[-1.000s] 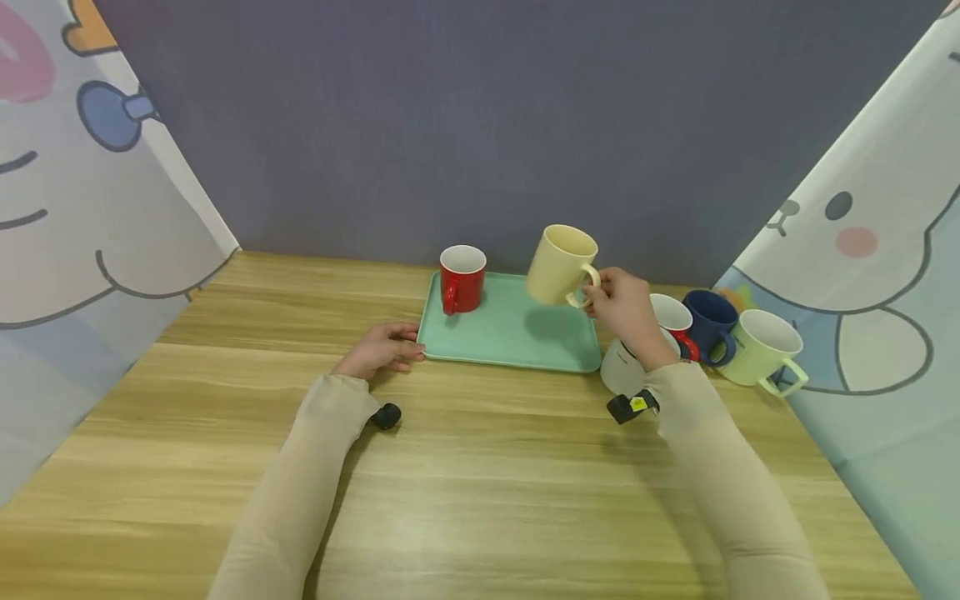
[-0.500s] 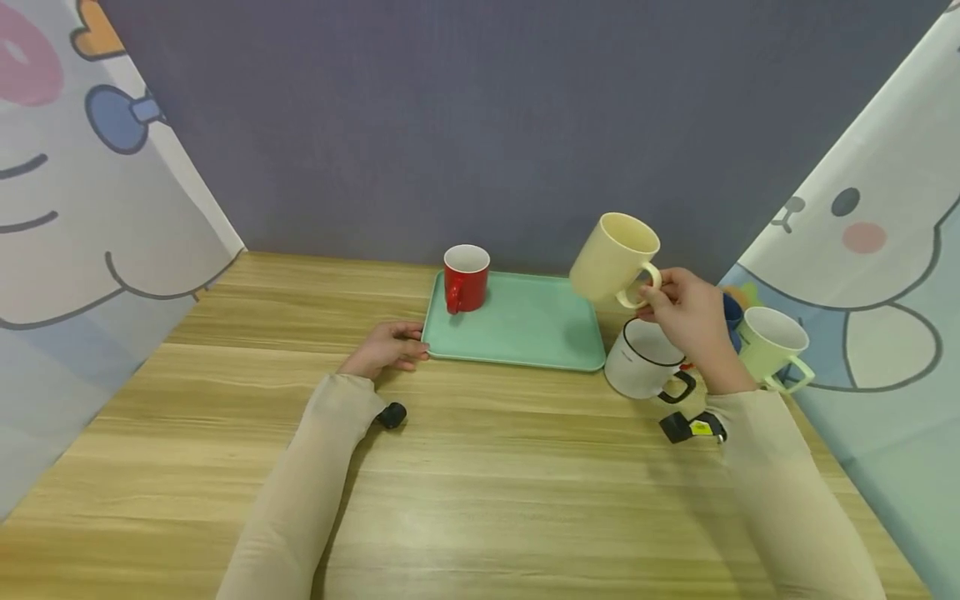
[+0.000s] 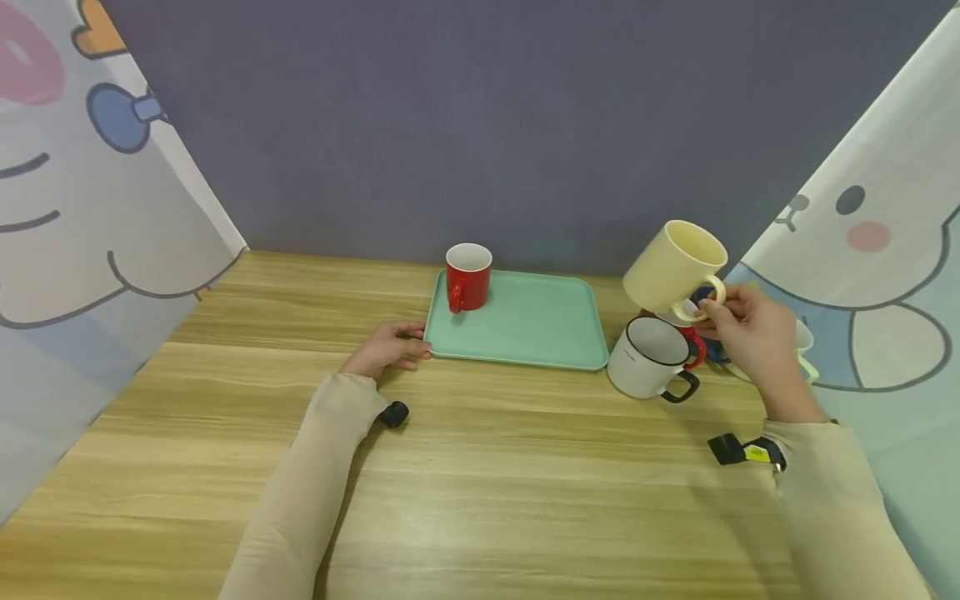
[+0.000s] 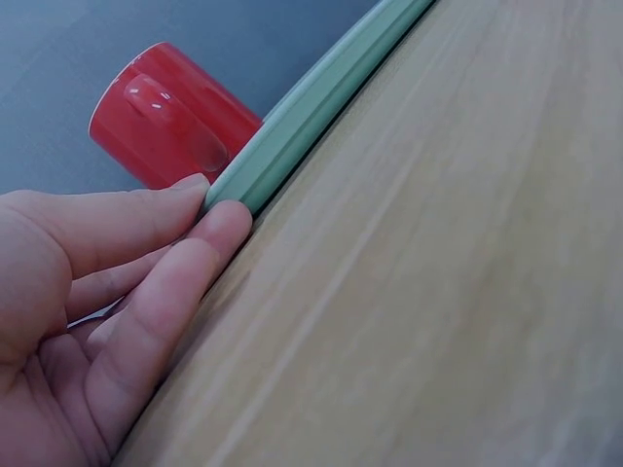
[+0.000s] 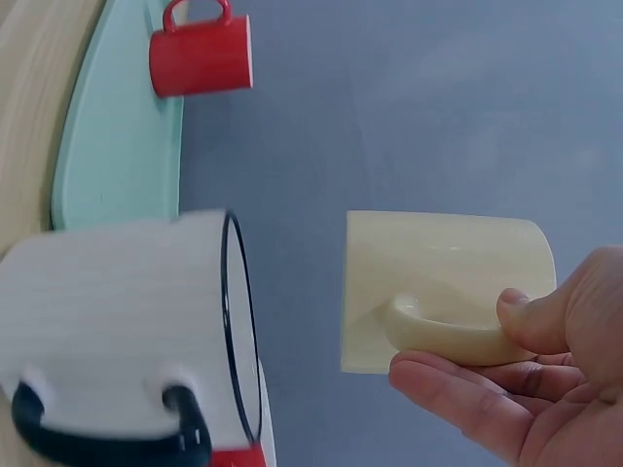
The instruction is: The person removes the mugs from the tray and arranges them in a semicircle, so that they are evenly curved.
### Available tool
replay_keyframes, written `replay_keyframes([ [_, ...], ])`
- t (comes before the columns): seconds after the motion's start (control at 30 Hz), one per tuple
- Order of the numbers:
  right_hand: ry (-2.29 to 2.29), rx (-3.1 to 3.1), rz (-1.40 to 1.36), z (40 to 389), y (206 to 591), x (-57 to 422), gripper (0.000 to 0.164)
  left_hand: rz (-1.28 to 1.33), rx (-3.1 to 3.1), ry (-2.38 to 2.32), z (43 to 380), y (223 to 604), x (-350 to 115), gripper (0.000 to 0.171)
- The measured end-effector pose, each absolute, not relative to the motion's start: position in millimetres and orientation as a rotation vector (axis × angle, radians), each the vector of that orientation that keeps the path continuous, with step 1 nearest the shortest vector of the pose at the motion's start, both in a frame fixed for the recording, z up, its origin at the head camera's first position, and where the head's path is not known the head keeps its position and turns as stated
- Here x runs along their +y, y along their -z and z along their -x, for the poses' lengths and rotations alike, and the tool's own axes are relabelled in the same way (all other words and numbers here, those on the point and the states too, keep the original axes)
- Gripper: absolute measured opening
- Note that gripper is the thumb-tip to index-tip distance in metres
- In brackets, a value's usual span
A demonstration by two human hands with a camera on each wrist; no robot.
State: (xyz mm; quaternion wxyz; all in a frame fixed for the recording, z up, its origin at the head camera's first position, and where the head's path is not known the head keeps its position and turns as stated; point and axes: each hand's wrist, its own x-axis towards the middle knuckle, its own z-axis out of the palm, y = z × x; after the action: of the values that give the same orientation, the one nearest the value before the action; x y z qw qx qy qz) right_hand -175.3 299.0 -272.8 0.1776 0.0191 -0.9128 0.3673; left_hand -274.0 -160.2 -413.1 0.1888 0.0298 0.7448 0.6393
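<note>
My right hand (image 3: 757,333) pinches the handle of a pale yellow mug (image 5: 448,263) between thumb and fingers. It holds the mug tilted in the air, right of the tray and above other mugs. My left hand (image 3: 386,348) is at the near left corner of a mint-green tray (image 3: 540,325), its thumb and fingers (image 4: 229,222) pinching the rim. A red mug (image 3: 468,279) with a white inside stands on the tray's left part. Below the yellow mug, a white mug (image 3: 641,362) with a black rim and black handle stands on the table.
Behind the white mug is another red-handled mug (image 3: 697,346). A blue mug (image 3: 716,350) and a light green mug (image 3: 804,337) are partly hidden by my right hand. A dark grey panel (image 3: 480,125) rises behind the wooden table (image 3: 525,467).
My right hand has carried the yellow mug rightward, from over the tray to over the mugs at the right. The left hand and the tray have stayed in place.
</note>
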Motion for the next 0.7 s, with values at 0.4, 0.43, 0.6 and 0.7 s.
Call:
replay_keyframes([
  [0.4,-1.167,-2.498,0.041,153.8,278.0,336.9,0.028,-0.073,2.094,-1.796,274.1,412.4,-160.2,0.060],
  [0.43,-1.165,-2.497,0.050,151.6,278.6,339.4,0.028,-0.071,2.090,-1.798,274.0,412.7,-160.4,0.060],
  [0.6,-1.132,-2.513,0.111,138.6,282.3,352.4,0.023,-0.078,2.092,-1.799,273.9,413.1,-160.6,0.060],
  [0.7,-1.092,-2.526,0.137,131.9,284.0,359.1,0.020,-0.086,2.101,-1.790,272.7,411.6,-160.8,0.060],
])
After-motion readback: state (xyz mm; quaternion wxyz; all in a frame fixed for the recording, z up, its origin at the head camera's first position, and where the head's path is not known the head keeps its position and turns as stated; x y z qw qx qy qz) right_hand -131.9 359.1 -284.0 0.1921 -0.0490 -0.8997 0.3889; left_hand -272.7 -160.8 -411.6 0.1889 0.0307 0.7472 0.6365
